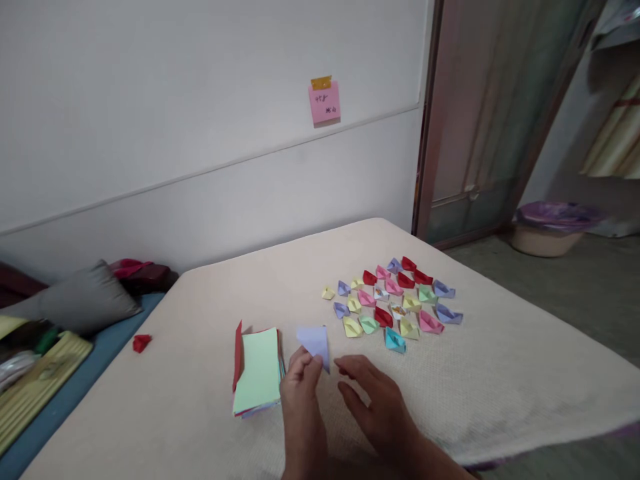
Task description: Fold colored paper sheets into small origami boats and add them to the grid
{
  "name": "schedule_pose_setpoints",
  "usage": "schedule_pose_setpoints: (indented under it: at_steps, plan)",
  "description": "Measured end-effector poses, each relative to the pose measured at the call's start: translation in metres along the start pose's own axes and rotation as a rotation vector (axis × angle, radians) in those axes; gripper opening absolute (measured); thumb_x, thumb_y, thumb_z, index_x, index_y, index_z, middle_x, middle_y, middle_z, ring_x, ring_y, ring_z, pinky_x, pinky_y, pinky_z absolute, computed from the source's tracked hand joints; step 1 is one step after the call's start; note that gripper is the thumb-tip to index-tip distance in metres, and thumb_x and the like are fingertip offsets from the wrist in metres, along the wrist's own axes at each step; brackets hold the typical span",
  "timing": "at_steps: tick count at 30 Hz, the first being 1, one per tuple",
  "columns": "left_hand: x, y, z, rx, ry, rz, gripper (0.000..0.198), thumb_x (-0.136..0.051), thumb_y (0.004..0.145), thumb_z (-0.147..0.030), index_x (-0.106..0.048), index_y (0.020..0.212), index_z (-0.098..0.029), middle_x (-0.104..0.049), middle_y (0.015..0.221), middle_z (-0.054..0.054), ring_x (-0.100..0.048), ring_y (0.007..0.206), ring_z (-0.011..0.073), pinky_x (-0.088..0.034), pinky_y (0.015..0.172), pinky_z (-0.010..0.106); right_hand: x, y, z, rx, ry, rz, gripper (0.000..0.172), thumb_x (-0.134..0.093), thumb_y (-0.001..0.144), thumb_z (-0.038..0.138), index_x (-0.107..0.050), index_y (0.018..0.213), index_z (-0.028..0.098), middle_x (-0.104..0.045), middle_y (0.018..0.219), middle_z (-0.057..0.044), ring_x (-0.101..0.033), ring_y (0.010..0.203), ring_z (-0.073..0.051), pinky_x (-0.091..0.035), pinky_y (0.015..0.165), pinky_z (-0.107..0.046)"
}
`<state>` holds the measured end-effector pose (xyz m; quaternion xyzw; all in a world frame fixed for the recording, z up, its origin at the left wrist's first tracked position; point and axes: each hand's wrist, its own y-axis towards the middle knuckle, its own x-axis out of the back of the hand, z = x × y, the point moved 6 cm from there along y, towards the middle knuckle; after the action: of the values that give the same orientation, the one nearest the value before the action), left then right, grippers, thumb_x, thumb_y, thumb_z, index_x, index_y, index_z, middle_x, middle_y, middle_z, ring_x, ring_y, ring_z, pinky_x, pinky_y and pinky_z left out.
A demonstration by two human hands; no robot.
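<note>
Between the thumb and fingers of my left hand is a folded piece of lavender paper, held above the cloth-covered surface. My right hand is just right of the paper, thumb and fingers apart, with nothing in it. To the left of my left hand lies a stack of coloured paper, pale green on top, with a red sheet standing up along its left edge. Several folded paper boats in red, pink, yellow, green and purple sit in rows beyond my right hand. A blue boat is the nearest.
A crumpled red paper piece lies at the left of the pale cloth. Farther left are a grey cushion and a yellow slatted item. A pink note is taped to the wall. A basin stands on the floor.
</note>
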<state>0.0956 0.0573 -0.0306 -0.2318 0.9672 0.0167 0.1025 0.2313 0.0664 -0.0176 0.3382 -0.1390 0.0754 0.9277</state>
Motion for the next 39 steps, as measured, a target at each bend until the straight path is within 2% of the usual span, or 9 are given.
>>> schedule_pose_setpoints:
  at_steps: [3, 6, 8, 11, 15, 20, 28, 34, 39]
  plan:
    - [0.008, 0.003, 0.002, 0.115, -0.227, -0.040, 0.010, -0.066, 0.075, -0.025, -0.062, 0.077, -0.016, -0.057, 0.077, 0.000, -0.053, 0.071, 0.0126, -0.042, 0.063, 0.022, 0.006, 0.001, -0.019, -0.218, 0.066, -0.053, 0.028, -0.053, 0.082, 0.019, -0.057, 0.110, 0.021, -0.065, 0.101, -0.009, -0.062, 0.090, -0.022, -0.052, 0.078, -0.034]
    - [0.009, 0.007, 0.003, 0.203, -0.413, -0.011, 0.011, -0.067, 0.074, -0.020, -0.060, 0.081, -0.016, -0.059, 0.086, 0.002, -0.056, 0.078, 0.0130, -0.044, 0.068, 0.024, 0.004, 0.002, -0.041, -0.457, 0.229, -0.023, 0.039, -0.052, 0.081, 0.023, -0.052, 0.120, 0.020, -0.063, 0.111, -0.011, -0.061, 0.100, -0.024, -0.050, 0.084, -0.039]
    - [0.007, 0.008, 0.003, 0.231, -0.467, 0.023, 0.011, -0.066, 0.075, -0.019, -0.059, 0.083, -0.016, -0.060, 0.090, 0.003, -0.058, 0.081, 0.0138, -0.046, 0.072, 0.026, 0.000, 0.003, -0.048, -0.516, 0.347, 0.023, 0.049, -0.050, 0.081, 0.021, -0.045, 0.129, 0.021, -0.061, 0.116, -0.011, -0.059, 0.108, -0.024, -0.046, 0.092, -0.042]
    - [0.005, 0.007, 0.002, 0.245, -0.456, 0.067, 0.010, -0.064, 0.077, -0.019, -0.058, 0.084, -0.016, -0.060, 0.087, 0.003, -0.058, 0.077, 0.0130, -0.046, 0.069, 0.025, -0.004, 0.007, -0.045, -0.488, 0.486, 0.103, 0.060, -0.049, 0.080, 0.017, -0.035, 0.138, 0.026, -0.059, 0.121, -0.009, -0.055, 0.114, -0.022, -0.039, 0.100, -0.043]
    - [0.005, 0.005, 0.001, 0.222, -0.337, 0.085, 0.008, -0.063, 0.077, -0.019, -0.057, 0.080, -0.015, -0.057, 0.078, 0.001, -0.054, 0.067, 0.0104, -0.045, 0.062, 0.023, -0.006, 0.011, -0.032, -0.420, 0.697, 0.204, 0.067, -0.047, 0.082, 0.014, -0.022, 0.143, 0.028, -0.057, 0.125, -0.008, -0.056, 0.113, -0.020, -0.038, 0.099, -0.042]
    - [0.011, 0.006, 0.002, 0.171, -0.182, 0.050, 0.008, -0.062, 0.076, -0.020, -0.055, 0.076, -0.015, -0.056, 0.074, -0.001, -0.052, 0.065, 0.0099, -0.043, 0.060, 0.021, -0.005, 0.011, -0.031, -0.423, 0.754, 0.214, 0.078, -0.048, 0.078, 0.006, -0.016, 0.144, 0.029, -0.058, 0.122, -0.007, -0.058, 0.107, -0.020, -0.041, 0.093, -0.041]
    - [0.010, 0.008, 0.007, 0.156, -0.158, 0.041, 0.013, -0.065, 0.073, -0.020, -0.053, 0.069, -0.016, -0.055, 0.071, -0.001, -0.053, 0.066, 0.0108, -0.045, 0.063, 0.023, -0.008, 0.009, -0.037, -0.470, 0.700, 0.139, 0.078, -0.047, 0.069, 0.005, -0.025, 0.142, 0.024, -0.061, 0.114, -0.008, -0.061, 0.091, -0.019, -0.045, 0.083, -0.037]
    - [0.012, 0.009, 0.006, 0.136, -0.122, 0.007, 0.014, -0.070, 0.068, -0.022, -0.059, 0.072, -0.015, -0.060, 0.073, 0.000, -0.056, 0.068, 0.0122, -0.048, 0.063, 0.023, -0.007, 0.007, -0.030, -0.425, 0.556, 0.181, 0.067, -0.045, 0.069, 0.005, -0.045, 0.134, 0.023, -0.063, 0.114, -0.006, -0.059, 0.097, -0.020, -0.045, 0.086, -0.036]
    - [0.017, 0.013, 0.011, 0.124, -0.068, -0.002, 0.015, -0.072, 0.066, -0.022, -0.062, 0.073, -0.014, -0.061, 0.069, -0.001, -0.058, 0.065, 0.0131, -0.048, 0.060, 0.023, -0.002, 0.011, -0.028, -0.391, 0.377, 0.194, 0.056, -0.046, 0.067, 0.007, -0.062, 0.118, 0.024, -0.066, 0.111, -0.004, -0.061, 0.089, -0.020, -0.049, 0.082, -0.036]
